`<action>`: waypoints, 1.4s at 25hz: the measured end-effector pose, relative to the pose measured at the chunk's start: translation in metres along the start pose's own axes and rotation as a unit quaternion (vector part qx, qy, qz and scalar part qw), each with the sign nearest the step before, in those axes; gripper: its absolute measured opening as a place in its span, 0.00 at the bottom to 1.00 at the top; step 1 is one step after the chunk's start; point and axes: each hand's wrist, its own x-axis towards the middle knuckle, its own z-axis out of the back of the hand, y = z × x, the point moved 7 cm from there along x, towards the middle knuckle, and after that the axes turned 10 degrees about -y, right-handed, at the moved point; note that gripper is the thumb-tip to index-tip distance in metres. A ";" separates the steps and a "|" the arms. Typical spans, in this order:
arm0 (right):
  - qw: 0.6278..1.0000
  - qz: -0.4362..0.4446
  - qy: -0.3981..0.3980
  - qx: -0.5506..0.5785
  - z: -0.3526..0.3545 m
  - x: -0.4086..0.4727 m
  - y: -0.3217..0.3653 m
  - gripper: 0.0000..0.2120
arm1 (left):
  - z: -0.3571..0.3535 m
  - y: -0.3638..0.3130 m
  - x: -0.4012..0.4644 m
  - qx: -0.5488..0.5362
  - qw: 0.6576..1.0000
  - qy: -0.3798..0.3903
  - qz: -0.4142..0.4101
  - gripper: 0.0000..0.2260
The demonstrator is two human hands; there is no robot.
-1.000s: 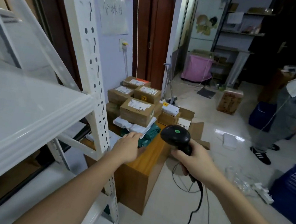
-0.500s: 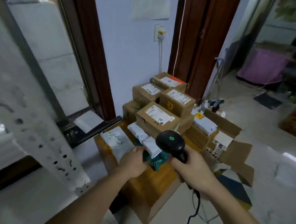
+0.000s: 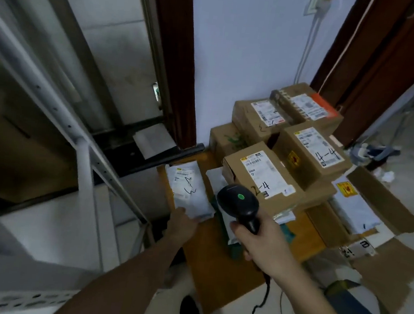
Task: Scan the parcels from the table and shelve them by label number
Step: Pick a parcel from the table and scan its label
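Note:
A low wooden table (image 3: 213,263) carries a pile of parcels. My left hand (image 3: 181,224) reaches to the near end of a flat white mailer (image 3: 188,190) with handwritten marks and touches its edge; whether the fingers grip it is hidden. My right hand (image 3: 262,243) grips the handle of a black barcode scanner (image 3: 238,201) with a green dot, held over the table. Just beyond it sits a cardboard box marked 2-4 (image 3: 262,180), and behind that a box marked 4-4 (image 3: 315,152). More boxes (image 3: 260,116) are stacked against the wall.
A white metal shelf frame (image 3: 85,145) stands at the left, close to my left arm. An opened cardboard carton (image 3: 384,199) with white mailers lies right of the table. The scanner's black cable (image 3: 260,303) hangs to the floor. Dark wooden door frames flank the blue wall.
The view has come closer and tilted down onto the table. My left hand moved left from the green parcel to the white mailer's near end. The scanner stays in my right hand.

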 end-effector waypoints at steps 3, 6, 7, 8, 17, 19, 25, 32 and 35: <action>1.000 -0.015 0.021 -0.012 -0.009 0.030 -0.008 0.08 | -0.020 0.048 0.060 -0.032 0.994 -0.053 0.088 0.45; 0.997 -0.043 0.069 -0.007 -0.025 0.055 -0.020 0.07 | -0.040 0.092 0.109 -0.084 0.981 -0.082 0.156 0.49; 0.996 -0.047 0.082 -0.005 -0.029 0.062 -0.022 0.07 | -0.033 0.078 0.100 -0.100 0.977 -0.088 0.168 0.50; 0.994 -0.044 0.097 -0.004 -0.032 0.068 -0.024 0.08 | -0.031 0.070 0.096 -0.110 0.974 -0.079 0.179 0.48; 0.969 -0.064 0.233 0.040 -0.041 0.083 -0.032 0.15 | 0.007 0.001 0.042 -0.228 0.951 -0.113 0.175 0.12; 0.967 -0.062 0.243 0.039 -0.043 0.082 -0.032 0.11 | 0.013 0.010 0.033 -0.270 0.943 -0.108 0.165 0.21; 0.974 -0.025 0.227 -0.003 -0.051 0.085 -0.040 0.07 | 0.035 0.008 -0.025 -0.360 0.919 -0.048 0.153 0.11; 0.973 0.019 0.228 0.004 -0.065 0.055 -0.027 0.12 | 0.035 0.013 -0.070 -0.404 0.909 -0.019 0.103 0.28; 0.972 0.025 0.234 0.005 -0.070 0.029 -0.017 0.07 | 0.035 0.012 -0.089 -0.425 0.901 -0.030 0.086 0.29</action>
